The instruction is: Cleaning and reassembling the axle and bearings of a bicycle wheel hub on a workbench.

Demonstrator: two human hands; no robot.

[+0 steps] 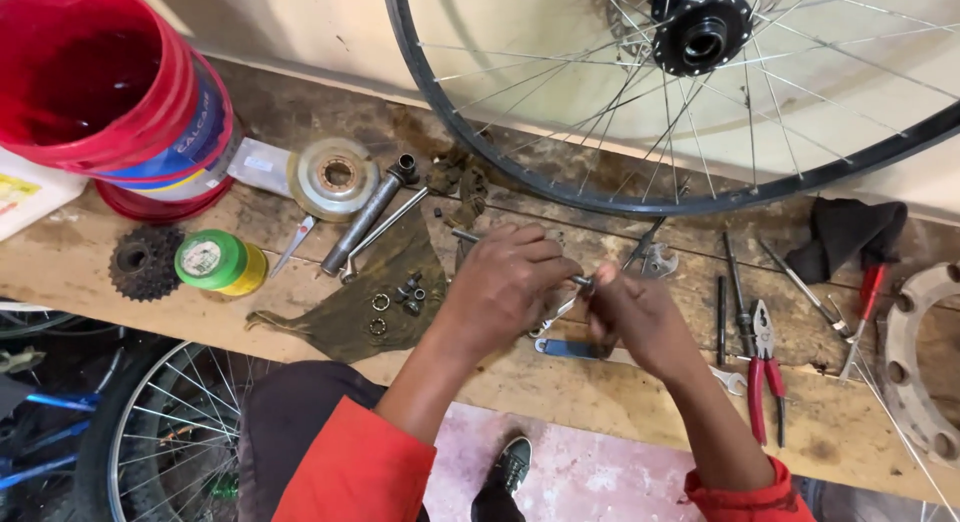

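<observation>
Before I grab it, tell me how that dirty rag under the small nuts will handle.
The rag looks thin and creased, so probably floppy and light. Nuts and rings sit loose on it; lifting or tugging it would likely spill them across the wooden bench.

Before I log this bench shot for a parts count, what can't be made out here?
Head view:
- Thin axle: its middle is hidden inside the left hand.
- What the right hand pinches: covered by its fingers.
- Small nuts and rings on the rag: too small to identify.
- Bicycle wheel and grey flange: cut by frame edges.
</observation>
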